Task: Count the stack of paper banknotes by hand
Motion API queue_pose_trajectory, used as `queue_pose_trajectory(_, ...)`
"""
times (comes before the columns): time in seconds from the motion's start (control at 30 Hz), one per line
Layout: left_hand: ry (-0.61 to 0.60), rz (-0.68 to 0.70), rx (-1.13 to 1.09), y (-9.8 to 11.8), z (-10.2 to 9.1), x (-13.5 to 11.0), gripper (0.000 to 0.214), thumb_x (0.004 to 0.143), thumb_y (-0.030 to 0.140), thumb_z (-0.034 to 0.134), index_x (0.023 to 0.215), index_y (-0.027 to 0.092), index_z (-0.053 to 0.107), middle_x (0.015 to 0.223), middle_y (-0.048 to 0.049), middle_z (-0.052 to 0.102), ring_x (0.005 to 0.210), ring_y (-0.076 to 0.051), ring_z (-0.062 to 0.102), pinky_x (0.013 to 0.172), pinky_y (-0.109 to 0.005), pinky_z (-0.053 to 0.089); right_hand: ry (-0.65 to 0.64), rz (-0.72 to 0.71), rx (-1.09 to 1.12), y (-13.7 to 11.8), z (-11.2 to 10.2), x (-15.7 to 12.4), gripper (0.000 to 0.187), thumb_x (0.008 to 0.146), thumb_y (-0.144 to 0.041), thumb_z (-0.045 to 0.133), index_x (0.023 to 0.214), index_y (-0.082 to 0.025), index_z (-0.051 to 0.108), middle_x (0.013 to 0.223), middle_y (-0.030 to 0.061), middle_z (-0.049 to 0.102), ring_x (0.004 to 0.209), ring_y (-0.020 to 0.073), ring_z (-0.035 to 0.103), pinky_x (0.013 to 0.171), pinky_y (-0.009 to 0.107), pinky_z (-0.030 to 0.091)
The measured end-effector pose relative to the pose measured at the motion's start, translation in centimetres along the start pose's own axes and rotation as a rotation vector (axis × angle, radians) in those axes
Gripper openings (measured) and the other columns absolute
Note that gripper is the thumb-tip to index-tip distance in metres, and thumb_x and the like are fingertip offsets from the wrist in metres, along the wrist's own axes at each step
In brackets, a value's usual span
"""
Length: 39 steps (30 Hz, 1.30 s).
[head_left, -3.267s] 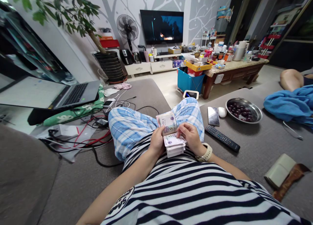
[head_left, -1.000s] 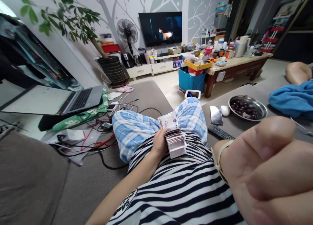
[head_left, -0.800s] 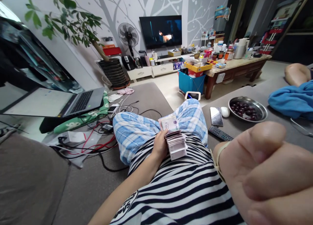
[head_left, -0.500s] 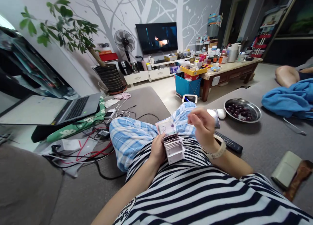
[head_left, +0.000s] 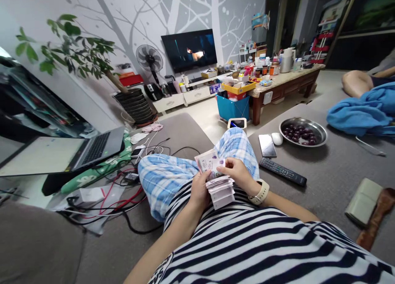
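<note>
A stack of banknotes (head_left: 221, 190) lies folded over my left hand (head_left: 200, 188), whose fingers are closed on it above my lap. The upper notes stand up past my thumb, and the lower ends fan down toward my striped shirt. My right hand (head_left: 239, 173), with a pale watch (head_left: 259, 192) on its wrist, pinches the right edge of one banknote (head_left: 216, 165) at the top of the stack. Part of the left fingers is hidden behind the notes.
Right of my knee lie a phone (head_left: 267, 146), a white mouse (head_left: 277, 139), a remote control (head_left: 283, 171) and a steel bowl (head_left: 321, 142) of dark round fruit. A laptop (head_left: 101, 146) and tangled cables (head_left: 114, 202) are on the left. Another person's leg (head_left: 356, 82) shows at far right.
My right hand has come down and left from above my right thigh to the stack and taken hold of a note's edge. The view has shifted slightly. My left hand keeps its hold.
</note>
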<state>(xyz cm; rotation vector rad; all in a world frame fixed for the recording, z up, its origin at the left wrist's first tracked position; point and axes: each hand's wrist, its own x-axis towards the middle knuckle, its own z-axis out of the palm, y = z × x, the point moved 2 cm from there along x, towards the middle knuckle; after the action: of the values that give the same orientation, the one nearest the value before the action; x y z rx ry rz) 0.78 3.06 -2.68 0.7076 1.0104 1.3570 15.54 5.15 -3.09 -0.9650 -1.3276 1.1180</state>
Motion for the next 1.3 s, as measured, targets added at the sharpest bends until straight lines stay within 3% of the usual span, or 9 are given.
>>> queue_pose_trajectory(0.23,0.003,-0.013,-0.050,0.2,0.7,-0.1,0.023,0.064,0.023,0.080,0.083,0.014,0.072,0.077,-0.0058,0.077,0.069,-0.020,0.070,0.069,-0.030,0.054,0.022,-0.052,-0.078,-0.2,-0.3,-0.3,0.038,0.079,-0.044,0.071,0.060,-0.021,0.048,0.058,-0.0057,0.041,0.058,0.0122,0.036,0.056,0.028,0.028)
queue_pose_trajectory(0.47,0.057,-0.028,-0.107,-0.2,0.5,1.0,0.028,0.070,0.031,0.072,0.087,0.010,0.073,0.085,-0.0100,0.078,0.079,-0.024,0.073,0.076,-0.034,0.056,0.052,-0.085,-0.082,0.4,-0.1,0.1,0.036,0.084,-0.045,0.067,0.063,-0.020,0.052,0.060,-0.0045,0.045,0.058,0.0127,0.040,0.058,0.028,0.031)
queue_pose_trajectory(0.73,0.022,0.046,-0.083,-0.3,-0.5,1.5,0.028,0.059,0.034,0.075,0.078,0.014,0.071,0.079,-0.0081,0.077,0.091,-0.029,0.072,0.082,-0.036,0.055,0.002,-0.194,-0.074,-0.3,0.8,-0.2,0.028,0.088,-0.040,0.063,0.070,-0.019,0.063,0.068,-0.0007,0.056,0.064,0.0151,0.049,0.063,0.029,0.038)
queue_pose_trajectory(0.97,0.090,0.096,0.056,-0.4,-1.3,1.6,0.020,0.059,0.034,0.070,0.065,0.015,0.069,0.067,-0.0034,0.071,0.070,-0.021,0.064,0.069,-0.031,0.051,0.041,-0.111,0.103,0.3,1.3,0.4,0.022,0.083,-0.042,0.068,0.085,-0.020,0.065,0.073,-0.0011,0.061,0.066,0.0155,0.052,0.062,0.028,0.041)
queue_pose_trajectory(1.3,0.044,0.038,-0.010,0.1,0.1,0.8,0.025,0.057,0.034,0.073,0.070,0.013,0.071,0.068,-0.0042,0.071,0.067,-0.021,0.063,0.070,-0.033,0.050,0.062,-0.123,0.132,0.9,1.0,0.4,0.024,0.085,-0.042,0.066,0.078,-0.019,0.064,0.070,-0.0014,0.059,0.065,0.0146,0.051,0.063,0.028,0.040)
